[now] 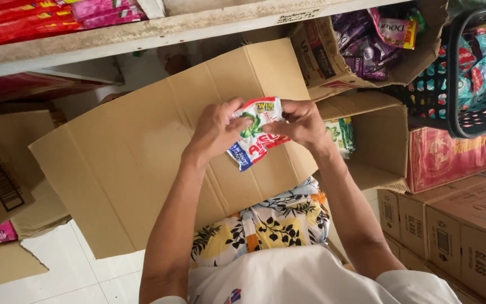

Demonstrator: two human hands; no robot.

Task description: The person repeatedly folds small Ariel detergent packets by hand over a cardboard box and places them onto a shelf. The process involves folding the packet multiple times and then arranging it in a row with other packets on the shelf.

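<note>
Both of my hands hold a small white, green and red sachet (254, 132) in front of me. My left hand (215, 130) grips its left side, and my right hand (302, 123) pinches its right edge. Under my hands lies a large brown cardboard flap (130, 152) of an opened box. To the right, inside that box (375, 146), more green and white sachets (341, 135) show. My lap in flowered cloth (271, 222) is below.
A shelf edge (142, 35) runs across the top with red and pink packets above it. At upper right stand a carton of purple sachets (367, 48), a black basket (473, 73) of packets, a red box (448, 155) and stacked brown cartons (457, 236). White floor tiles at lower left.
</note>
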